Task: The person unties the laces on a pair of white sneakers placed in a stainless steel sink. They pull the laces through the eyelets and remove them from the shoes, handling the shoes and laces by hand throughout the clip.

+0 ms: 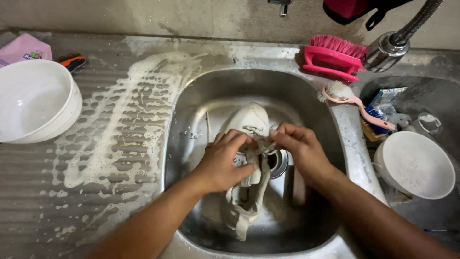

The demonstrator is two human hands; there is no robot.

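A wet white shoe [249, 122] lies lengthwise in the steel sink basin [306, 100], toe pointing away from me. My left hand [223, 163] grips the shoe's tongue and upper at mid-length. My right hand [299, 146] pinches the shoe's lace [262, 146] just right of the left hand, over the drain [279, 163]. The heel end [239, 216] hangs toward me below my hands.
Soapy foam covers the ribbed drainboard [124, 139] to the left. A white bowl [33, 103] sits far left. A pink scrub brush [333, 55], a small pink-handled brush [352, 100] and a faucet head [383, 50] are at right. Another white bowl [414, 165] rests in the right basin.
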